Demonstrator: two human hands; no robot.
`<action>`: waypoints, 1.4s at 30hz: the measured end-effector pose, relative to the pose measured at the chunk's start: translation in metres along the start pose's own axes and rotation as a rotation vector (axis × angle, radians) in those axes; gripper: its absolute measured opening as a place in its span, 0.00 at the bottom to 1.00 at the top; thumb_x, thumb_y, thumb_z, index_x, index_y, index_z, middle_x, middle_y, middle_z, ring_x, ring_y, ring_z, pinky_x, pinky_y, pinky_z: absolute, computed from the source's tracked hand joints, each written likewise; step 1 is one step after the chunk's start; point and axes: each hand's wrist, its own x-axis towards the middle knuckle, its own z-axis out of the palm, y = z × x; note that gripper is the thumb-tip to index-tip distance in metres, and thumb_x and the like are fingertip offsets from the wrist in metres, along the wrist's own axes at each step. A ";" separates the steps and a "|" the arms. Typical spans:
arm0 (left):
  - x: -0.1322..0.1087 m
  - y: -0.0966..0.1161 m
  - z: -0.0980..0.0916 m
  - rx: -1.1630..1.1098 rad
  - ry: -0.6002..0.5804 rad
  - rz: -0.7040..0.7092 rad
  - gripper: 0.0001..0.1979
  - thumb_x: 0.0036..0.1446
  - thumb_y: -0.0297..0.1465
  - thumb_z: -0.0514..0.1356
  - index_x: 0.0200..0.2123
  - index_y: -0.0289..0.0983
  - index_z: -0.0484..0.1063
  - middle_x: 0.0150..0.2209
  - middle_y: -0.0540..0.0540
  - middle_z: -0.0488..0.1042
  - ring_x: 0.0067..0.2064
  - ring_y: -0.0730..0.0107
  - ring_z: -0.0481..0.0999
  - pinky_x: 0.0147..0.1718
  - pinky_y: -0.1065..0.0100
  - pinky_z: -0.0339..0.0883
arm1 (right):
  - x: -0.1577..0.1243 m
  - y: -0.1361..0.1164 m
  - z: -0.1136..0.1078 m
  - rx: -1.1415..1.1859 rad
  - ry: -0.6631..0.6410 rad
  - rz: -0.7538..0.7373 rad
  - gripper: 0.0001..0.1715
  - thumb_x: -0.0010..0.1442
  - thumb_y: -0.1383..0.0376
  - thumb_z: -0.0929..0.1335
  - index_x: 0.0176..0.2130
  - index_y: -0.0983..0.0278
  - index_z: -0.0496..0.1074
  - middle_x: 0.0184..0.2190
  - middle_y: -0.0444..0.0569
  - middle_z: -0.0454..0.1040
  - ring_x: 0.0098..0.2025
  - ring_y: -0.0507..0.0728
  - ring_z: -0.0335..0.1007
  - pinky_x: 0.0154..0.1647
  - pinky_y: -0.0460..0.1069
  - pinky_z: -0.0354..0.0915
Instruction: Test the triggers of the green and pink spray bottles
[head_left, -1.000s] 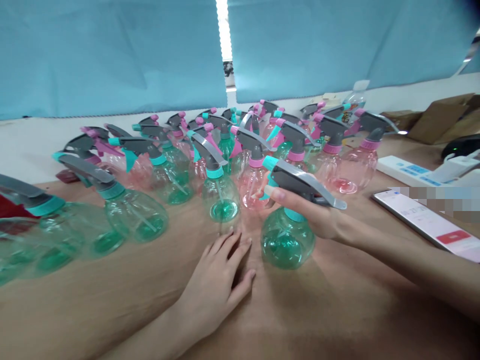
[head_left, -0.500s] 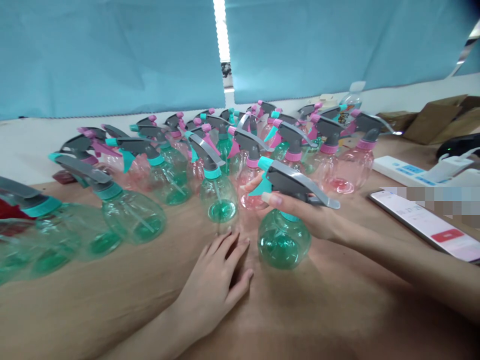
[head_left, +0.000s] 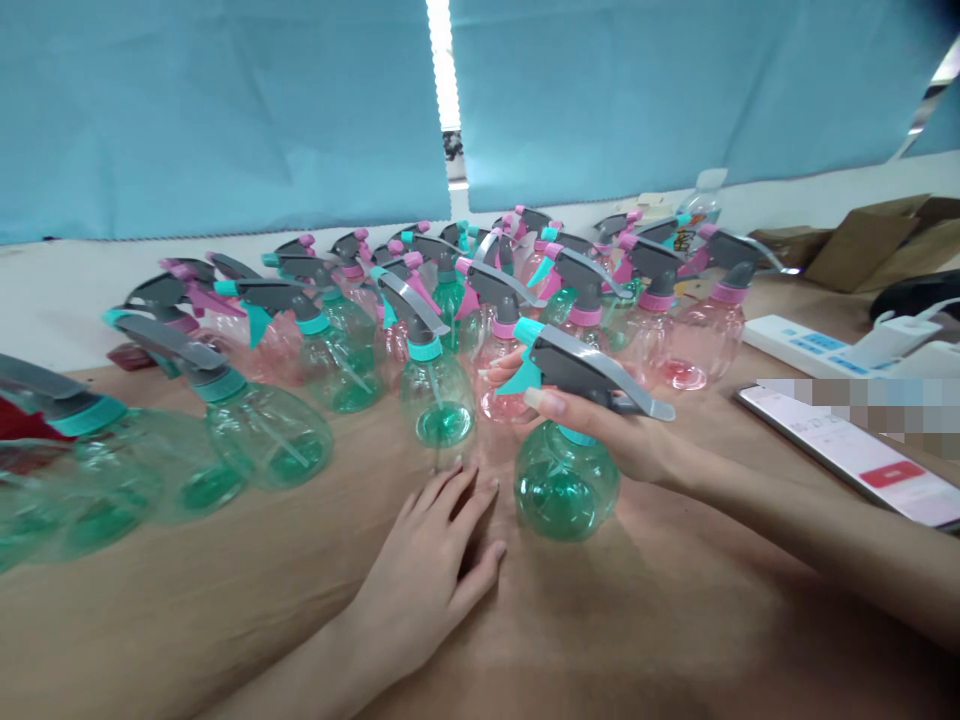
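Note:
A green spray bottle [head_left: 566,490] with a teal nozzle and grey lever stands upright in front of me. My right hand [head_left: 600,425] grips it around the neck under the trigger head, the thumb on the near side and other fingers showing behind the trigger. To its left my left hand [head_left: 439,550] rests palm down on the table, fingers spread a little and holding nothing. Just beyond the left fingertips stands another green spray bottle [head_left: 437,400]. A pink spray bottle [head_left: 501,365] is behind the right hand, partly hidden by its fingers.
Several more green and pink spray bottles crowd the back and left of the wooden table [head_left: 300,590]. At right lie a phone [head_left: 832,440] and a white power strip [head_left: 802,345]. Brown cardboard boxes [head_left: 870,240] and a clear drink bottle [head_left: 701,205] stand behind.
Almost nothing differs. The right hand keeps its grip on the spray bottle and the left hand stays flat on the table; the view has shifted very slightly.

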 end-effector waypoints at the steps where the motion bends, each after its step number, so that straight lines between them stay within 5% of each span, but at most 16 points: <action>1: 0.000 0.000 0.000 0.001 -0.003 -0.002 0.23 0.65 0.36 0.53 0.60 0.36 0.62 0.61 0.38 0.63 0.61 0.48 0.60 0.55 0.46 0.60 | 0.000 0.000 0.000 -0.010 0.002 0.001 0.13 0.60 0.57 0.67 0.43 0.61 0.71 0.34 0.45 0.72 0.33 0.53 0.66 0.38 0.50 0.63; 34: -0.001 -0.001 0.000 -0.009 -0.008 -0.004 0.23 0.65 0.36 0.53 0.61 0.36 0.61 0.61 0.38 0.63 0.62 0.49 0.60 0.56 0.47 0.59 | 0.000 -0.002 0.002 -0.040 0.027 0.009 0.14 0.60 0.54 0.67 0.44 0.58 0.72 0.43 0.47 0.75 0.40 0.56 0.70 0.46 0.54 0.65; 42: -0.001 0.000 -0.001 -0.006 -0.003 -0.008 0.23 0.65 0.36 0.53 0.61 0.37 0.61 0.61 0.38 0.64 0.61 0.50 0.61 0.56 0.47 0.59 | -0.002 0.004 -0.001 -0.035 -0.015 0.008 0.22 0.60 0.46 0.63 0.36 0.59 0.75 0.32 0.46 0.75 0.36 0.56 0.71 0.36 0.51 0.67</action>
